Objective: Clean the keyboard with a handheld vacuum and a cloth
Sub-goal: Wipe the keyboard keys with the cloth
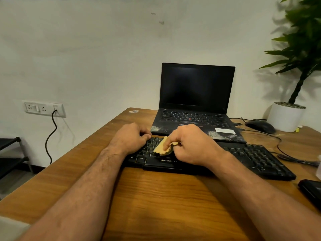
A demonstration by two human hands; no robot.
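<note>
Two bare forearms reach up from the lower frame to mid-picture. The right hand [191, 145] pinches a tan cloth [164, 148] against the black keyboard [257, 159]; the left hand [132, 136], fingers curled, grips the keyboard's far left edge. Wooden desk [156, 197]; an open laptop [196, 101] stands behind, a potted plant [286, 115] at right.

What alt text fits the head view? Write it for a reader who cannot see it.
A person's right hand pinches a tan cloth against the keys of a black keyboard on a wooden desk, while the left hand grips the keyboard's far left edge. Behind stand an open, dusty laptop, a mouse and a potted plant.
</note>
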